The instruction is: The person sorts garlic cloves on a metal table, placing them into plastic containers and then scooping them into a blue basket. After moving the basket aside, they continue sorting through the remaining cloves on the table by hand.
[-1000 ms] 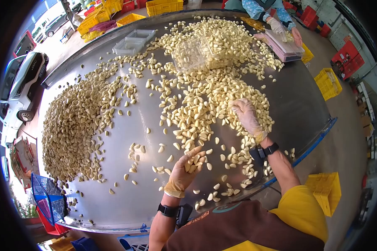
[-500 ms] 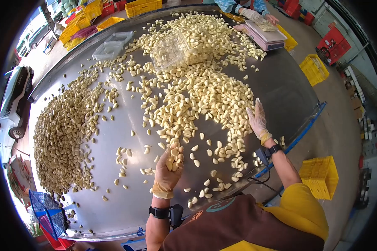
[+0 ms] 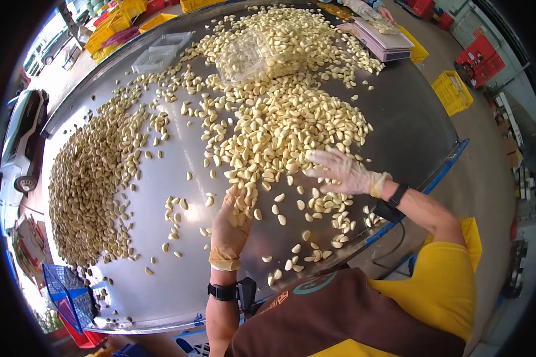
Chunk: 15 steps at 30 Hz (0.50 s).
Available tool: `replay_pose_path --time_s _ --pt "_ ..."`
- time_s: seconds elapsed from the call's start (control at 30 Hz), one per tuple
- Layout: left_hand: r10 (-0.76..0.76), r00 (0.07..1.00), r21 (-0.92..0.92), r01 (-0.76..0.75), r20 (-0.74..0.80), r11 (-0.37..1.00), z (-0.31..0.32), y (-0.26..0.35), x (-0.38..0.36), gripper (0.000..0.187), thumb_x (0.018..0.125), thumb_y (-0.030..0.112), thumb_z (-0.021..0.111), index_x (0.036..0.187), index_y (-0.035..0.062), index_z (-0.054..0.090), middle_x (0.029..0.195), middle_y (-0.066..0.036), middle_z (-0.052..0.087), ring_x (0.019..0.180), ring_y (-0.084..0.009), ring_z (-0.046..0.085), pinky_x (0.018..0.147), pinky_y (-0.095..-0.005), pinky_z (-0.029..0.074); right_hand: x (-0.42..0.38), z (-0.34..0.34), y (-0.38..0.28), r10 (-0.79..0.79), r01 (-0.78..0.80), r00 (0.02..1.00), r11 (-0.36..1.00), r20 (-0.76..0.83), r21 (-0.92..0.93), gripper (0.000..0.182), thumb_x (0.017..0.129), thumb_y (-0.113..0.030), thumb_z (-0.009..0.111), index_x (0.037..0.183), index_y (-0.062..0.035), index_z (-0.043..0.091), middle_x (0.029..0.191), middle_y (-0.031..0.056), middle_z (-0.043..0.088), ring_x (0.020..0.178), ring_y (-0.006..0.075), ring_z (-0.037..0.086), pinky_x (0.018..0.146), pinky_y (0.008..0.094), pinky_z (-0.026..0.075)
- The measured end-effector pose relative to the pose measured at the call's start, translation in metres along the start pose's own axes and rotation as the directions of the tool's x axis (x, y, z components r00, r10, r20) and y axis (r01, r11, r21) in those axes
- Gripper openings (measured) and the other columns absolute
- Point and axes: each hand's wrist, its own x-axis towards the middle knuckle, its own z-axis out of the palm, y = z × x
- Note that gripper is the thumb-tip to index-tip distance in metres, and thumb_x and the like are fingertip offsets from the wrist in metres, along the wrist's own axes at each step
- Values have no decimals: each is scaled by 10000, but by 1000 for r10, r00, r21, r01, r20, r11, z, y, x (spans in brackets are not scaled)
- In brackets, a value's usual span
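Note:
Peeled garlic cloves (image 3: 286,125) lie in a large pale heap on the metal table. My left hand (image 3: 228,229), in a thin glove, is cupped around several garlic cloves (image 3: 242,205) at the heap's near edge. Some of its fingers are hidden by the cloves. To the right, my right hand (image 3: 342,172), also gloved, has its fingers stretched out over the heap's lower right side and touches cloves there. Loose cloves (image 3: 324,205) are scattered just below it.
A browner pile of cloves (image 3: 89,190) covers the table's left side. Clear plastic boxes (image 3: 244,59) stand on the heap, with empty trays (image 3: 161,53) farther left. A scale (image 3: 378,38) sits at the far right, near another person's gloved hand (image 3: 360,7). A blue basket (image 3: 68,291) hangs at the near left corner.
My right hand has swung left from the heap's right edge, its fingers now pointing left across the cloves. My left hand has moved slightly up and left, still holding cloves.

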Motion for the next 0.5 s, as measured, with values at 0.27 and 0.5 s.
replay_pose_path --time_s 0.27,0.5 --pt "17 999 49 -14 -46 999 -22 -10 11 229 989 167 577 1188 55 599 1100 -89 641 837 -158 622 542 -208 485 -44 37 37 175 -174 984 964 -11 -200 474 987 -467 460 1434 -310 488 1553 20 374 1445 250 298 1179 484 152" --pt "84 996 -13 -84 -26 996 -32 12 9 311 970 135 616 1256 17 586 1075 -59 635 880 -124 593 601 -195 436 -13 -14 -1 -45 24 985 991 -164 -128 466 854 -270 678 1284 -131 564 1388 113 505 1231 282 519 992 439 425"
